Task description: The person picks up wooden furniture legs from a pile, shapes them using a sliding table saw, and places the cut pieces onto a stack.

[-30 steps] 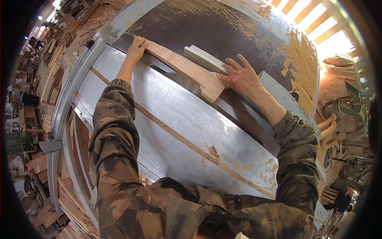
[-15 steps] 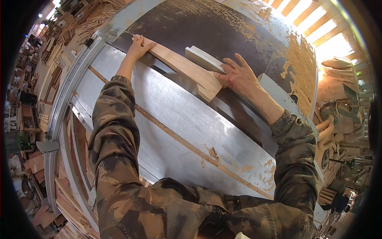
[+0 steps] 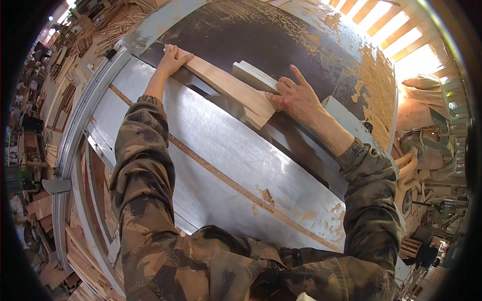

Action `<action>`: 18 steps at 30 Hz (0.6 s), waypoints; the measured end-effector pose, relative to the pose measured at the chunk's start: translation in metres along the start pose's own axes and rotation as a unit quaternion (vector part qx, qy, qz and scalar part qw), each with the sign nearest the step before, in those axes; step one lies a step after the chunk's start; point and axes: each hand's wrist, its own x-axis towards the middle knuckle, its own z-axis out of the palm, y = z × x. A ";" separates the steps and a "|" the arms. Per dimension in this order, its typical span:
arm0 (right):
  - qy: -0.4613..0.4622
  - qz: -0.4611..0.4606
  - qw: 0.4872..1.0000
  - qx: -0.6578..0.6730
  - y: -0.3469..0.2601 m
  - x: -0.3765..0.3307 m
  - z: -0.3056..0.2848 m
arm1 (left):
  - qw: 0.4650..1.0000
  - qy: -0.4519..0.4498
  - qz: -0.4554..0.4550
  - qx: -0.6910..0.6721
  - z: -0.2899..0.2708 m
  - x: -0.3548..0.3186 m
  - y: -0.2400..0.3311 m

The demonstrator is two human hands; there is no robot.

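Note:
A pale wooden board [image 3: 226, 80] lies slantwise over the dark strip of a saw table, its near end stepped by a notch. My left hand [image 3: 170, 61] is closed round the far left end, fingers over its tip. At the near right end my right hand [image 3: 297, 98] presses thumb and curled fingers against the board's side, with one finger pointing up and away. Beside the board's left edge shows the rounded grey saw blade [image 3: 228, 104], partly covered by the wood. A grey metal fence [image 3: 253, 75] stands just right of the board, close to my right hand.
The silvery sliding table [image 3: 211, 140] with a dusty groove spans the near side. Sawdust [image 3: 376, 90] coats the dark far surface and right edge. A curved metal rail [image 3: 75, 145] borders the left. Timber offcuts [image 3: 90, 50] lie beyond, and cloth sacks [image 3: 427, 100] hang at right.
The board has shifted slightly left and away along with both hands. One finger of my right hand has straightened upward while the others have curled in.

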 end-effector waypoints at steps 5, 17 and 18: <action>-0.024 0.004 1.000 0.004 -0.003 0.007 -0.007 | 1.000 -0.008 0.002 -0.015 -0.002 0.004 -0.010; -0.044 0.007 0.999 0.010 -0.001 0.014 -0.008 | 1.000 -0.002 -0.003 -0.024 -0.004 0.003 -0.009; -0.040 0.005 0.999 0.013 -0.001 0.014 -0.007 | 1.000 -0.001 -0.003 -0.024 -0.005 0.004 -0.009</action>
